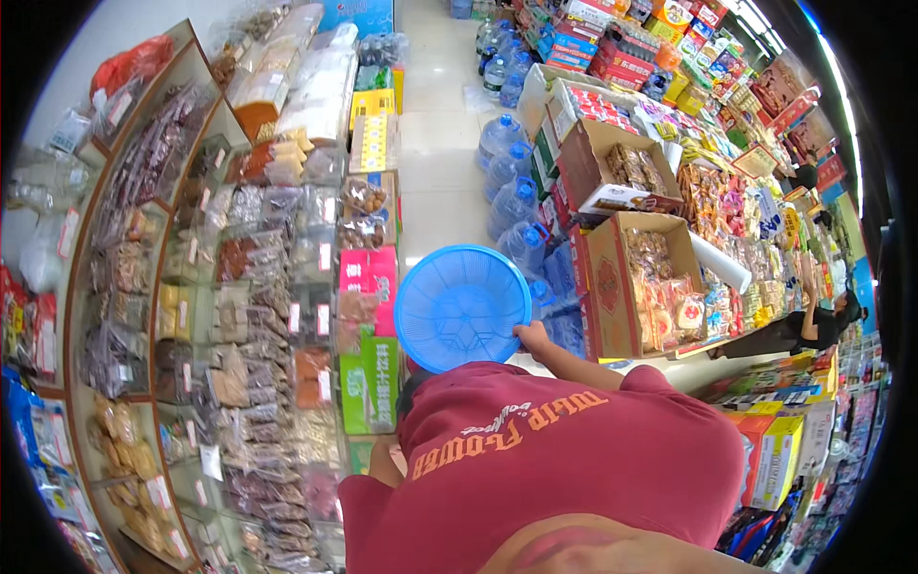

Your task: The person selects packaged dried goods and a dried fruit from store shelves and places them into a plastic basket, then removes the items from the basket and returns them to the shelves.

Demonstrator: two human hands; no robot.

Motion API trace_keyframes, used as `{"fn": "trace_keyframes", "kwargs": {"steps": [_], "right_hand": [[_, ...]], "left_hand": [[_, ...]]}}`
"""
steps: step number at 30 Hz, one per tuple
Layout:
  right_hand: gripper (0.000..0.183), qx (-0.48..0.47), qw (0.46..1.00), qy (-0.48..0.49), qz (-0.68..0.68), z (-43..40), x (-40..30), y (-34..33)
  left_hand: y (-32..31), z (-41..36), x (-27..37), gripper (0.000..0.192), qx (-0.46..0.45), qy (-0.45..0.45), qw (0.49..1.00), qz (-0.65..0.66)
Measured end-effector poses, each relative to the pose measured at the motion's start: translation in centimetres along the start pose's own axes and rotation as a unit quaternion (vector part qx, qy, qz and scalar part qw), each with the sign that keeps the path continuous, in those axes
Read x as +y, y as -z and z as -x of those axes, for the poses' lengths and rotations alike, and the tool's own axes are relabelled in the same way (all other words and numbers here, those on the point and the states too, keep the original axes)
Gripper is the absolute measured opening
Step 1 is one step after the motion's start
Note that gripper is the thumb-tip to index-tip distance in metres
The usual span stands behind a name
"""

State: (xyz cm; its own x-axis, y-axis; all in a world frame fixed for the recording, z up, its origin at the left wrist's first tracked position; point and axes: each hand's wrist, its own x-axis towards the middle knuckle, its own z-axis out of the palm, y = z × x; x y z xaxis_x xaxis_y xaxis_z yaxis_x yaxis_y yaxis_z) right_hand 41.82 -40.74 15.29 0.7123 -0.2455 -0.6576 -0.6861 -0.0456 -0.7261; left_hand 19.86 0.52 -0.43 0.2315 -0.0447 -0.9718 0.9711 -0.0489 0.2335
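My right hand (531, 339) grips the rim of a round blue plastic mesh basket (459, 287) at its lower right edge. The basket hangs open side up before me, over the aisle floor, and nothing shows inside it. My left hand is out of view; only a bit of that forearm (386, 463) shows beside my red T-shirt (566, 459). Left of the basket are a pink carton (367, 269) and a green carton (369, 384), at the foot of the dry-goods display.
Bagged dry goods (247, 387) fill the tiered shelves on the left. Large blue-capped water bottles (513, 183) line the aisle's right side. Beyond them stand open cardboard boxes (609, 287) of packaged snacks. A tiled aisle (434, 143) runs ahead. Another person (810, 330) stands at far right.
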Motion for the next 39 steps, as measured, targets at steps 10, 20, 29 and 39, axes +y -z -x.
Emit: {"fn": "trace_keyframes", "kwargs": {"steps": [10, 20, 29, 39], "right_hand": [[0.023, -0.115, 0.977, 0.051, 0.173, -5.4, -12.2, -7.1], [0.036, -0.359, 0.846, 0.031, 0.394, -9.0, -17.2, -11.8], [0.031, -0.545, 0.671, 0.123, 0.488, -12.6, -13.0, -15.1], [0.054, -0.633, 0.607, -0.075, 0.474, -8.6, -9.2, -14.4]], "left_hand": [[2.9, -3.7, 16.7, 0.047, 0.166, -0.253, 0.945, 0.127], [-10.7, 8.1, 16.8, 0.051, 0.153, -0.276, 0.814, 0.487], [-26.6, 5.0, 9.4, 0.065, 0.168, -0.293, 0.628, 0.701], [-35.5, 6.1, 4.6, 0.033, 0.309, -0.251, 0.484, 0.78]]}}
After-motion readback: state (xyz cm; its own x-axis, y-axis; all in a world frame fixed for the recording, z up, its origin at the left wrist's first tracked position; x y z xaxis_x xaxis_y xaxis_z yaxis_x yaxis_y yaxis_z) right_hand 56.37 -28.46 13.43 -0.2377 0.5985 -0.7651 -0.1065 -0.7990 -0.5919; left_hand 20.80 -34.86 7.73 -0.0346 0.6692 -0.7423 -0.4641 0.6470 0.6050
